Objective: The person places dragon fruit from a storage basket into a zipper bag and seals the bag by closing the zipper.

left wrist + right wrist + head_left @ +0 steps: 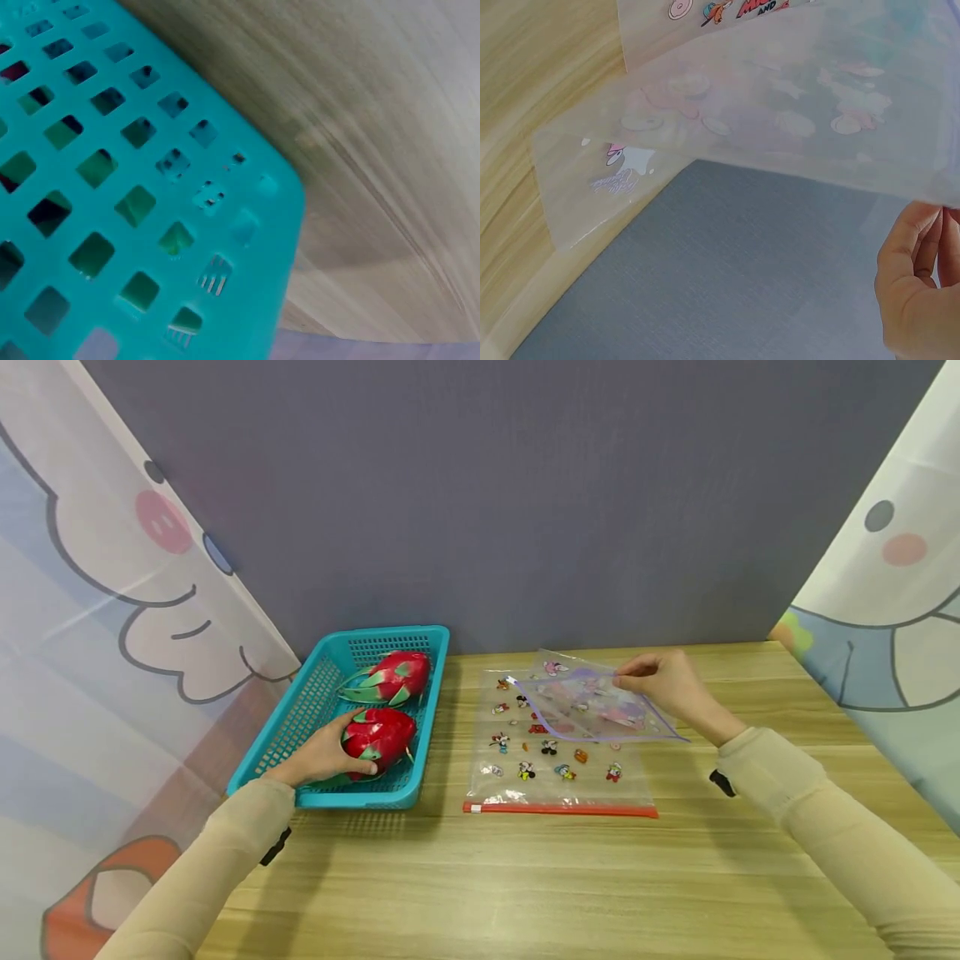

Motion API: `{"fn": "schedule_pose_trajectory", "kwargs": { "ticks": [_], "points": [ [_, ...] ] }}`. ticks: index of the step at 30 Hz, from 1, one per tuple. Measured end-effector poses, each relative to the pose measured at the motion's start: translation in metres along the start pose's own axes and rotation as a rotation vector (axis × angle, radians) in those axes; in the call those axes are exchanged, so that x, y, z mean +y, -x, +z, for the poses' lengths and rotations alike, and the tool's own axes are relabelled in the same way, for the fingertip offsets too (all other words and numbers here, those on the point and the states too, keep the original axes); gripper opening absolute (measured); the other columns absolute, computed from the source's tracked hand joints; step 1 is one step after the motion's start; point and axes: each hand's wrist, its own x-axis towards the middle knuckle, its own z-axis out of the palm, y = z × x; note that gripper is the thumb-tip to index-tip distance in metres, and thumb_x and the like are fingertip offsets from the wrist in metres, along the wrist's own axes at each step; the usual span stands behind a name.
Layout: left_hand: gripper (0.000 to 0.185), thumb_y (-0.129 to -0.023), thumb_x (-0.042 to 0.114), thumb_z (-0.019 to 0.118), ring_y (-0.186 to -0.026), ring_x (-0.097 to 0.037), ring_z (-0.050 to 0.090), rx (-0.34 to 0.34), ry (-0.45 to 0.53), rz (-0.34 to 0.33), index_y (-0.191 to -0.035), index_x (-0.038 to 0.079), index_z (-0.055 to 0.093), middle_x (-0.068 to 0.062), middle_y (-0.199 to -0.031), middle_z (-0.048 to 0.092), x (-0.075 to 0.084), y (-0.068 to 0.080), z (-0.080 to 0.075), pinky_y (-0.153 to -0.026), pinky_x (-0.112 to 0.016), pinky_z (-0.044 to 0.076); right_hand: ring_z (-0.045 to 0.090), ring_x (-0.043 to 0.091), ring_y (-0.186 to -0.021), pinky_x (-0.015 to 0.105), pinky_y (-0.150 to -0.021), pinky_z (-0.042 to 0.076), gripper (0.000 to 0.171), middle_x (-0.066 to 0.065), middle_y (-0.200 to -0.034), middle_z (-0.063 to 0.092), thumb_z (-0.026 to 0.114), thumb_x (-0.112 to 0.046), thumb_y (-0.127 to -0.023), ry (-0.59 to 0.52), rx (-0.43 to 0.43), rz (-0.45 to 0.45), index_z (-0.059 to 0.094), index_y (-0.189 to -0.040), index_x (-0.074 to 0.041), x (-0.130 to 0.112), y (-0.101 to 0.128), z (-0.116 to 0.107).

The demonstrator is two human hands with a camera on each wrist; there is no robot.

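A teal plastic basket stands at the left of the wooden table and holds two red dragon fruits. My left hand reaches into it and grips the nearer dragon fruit; the farther dragon fruit lies behind. The left wrist view shows only the basket's mesh wall and bare table. My right hand pinches the edge of a purple-trimmed clear zip bag and holds it lifted above a larger cartoon-printed zip bag that lies flat. The lifted bag fills the right wrist view, fingers below it.
A grey-blue panel closes the back of the table. Cartoon-printed curtains hang at the left and right. The flat bag has a red zip strip facing me. Bare wooden tabletop stretches in front.
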Motion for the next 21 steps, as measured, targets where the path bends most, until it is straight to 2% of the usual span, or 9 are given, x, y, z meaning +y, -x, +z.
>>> {"fn": "schedule_pose_trajectory", "kwargs": {
  "ticks": [5,11,16,21],
  "points": [
    [0.108,-0.062,0.044,0.081,-0.118,-0.041,0.042,0.029,-0.008,0.026,-0.145,0.009,0.021,-0.023,-0.139,0.035,-0.0041,-0.0042,0.0035,-0.085,-0.054,0.047,0.063,0.025,-0.081,0.022,-0.062,0.049,0.027,0.016,-0.096,0.067,0.067,-0.026,-0.084,0.006,0.003,-0.01,0.07,-0.097,-0.003,-0.0013,0.0002,0.0001],
    [0.103,-0.062,0.045,0.081,-0.113,-0.039,0.046,0.074,-0.052,0.052,-0.141,0.009,0.027,-0.021,-0.132,0.043,-0.0067,-0.0098,0.0057,-0.082,-0.052,0.049,0.062,0.022,-0.077,0.023,-0.061,0.049,0.026,0.016,-0.095,0.067,0.067,-0.025,-0.084,0.008,0.005,-0.006,0.069,-0.097,-0.002,-0.0014,-0.001,-0.0001],
    [0.102,-0.06,0.046,0.081,-0.112,-0.038,0.047,0.086,-0.067,0.04,-0.14,0.01,0.03,-0.019,-0.131,0.044,-0.0073,-0.0099,0.0052,-0.081,-0.051,0.05,0.062,0.021,-0.077,0.023,-0.061,0.049,0.028,0.016,-0.095,0.067,0.067,-0.025,-0.084,-0.011,-0.015,0.013,0.069,-0.099,-0.002,-0.0014,-0.0006,0.0018],
    [0.1,-0.061,0.045,0.081,-0.109,-0.038,0.049,0.099,-0.078,0.047,-0.139,0.007,0.031,-0.02,-0.127,0.047,-0.0055,-0.0074,0.0045,-0.078,-0.05,0.051,0.063,0.026,-0.078,0.023,-0.06,0.049,0.027,0.016,-0.095,0.068,0.067,-0.025,-0.084,-0.008,-0.01,0.023,0.069,-0.098,-0.001,0.0003,0.0001,0.0027]
  ]
}}
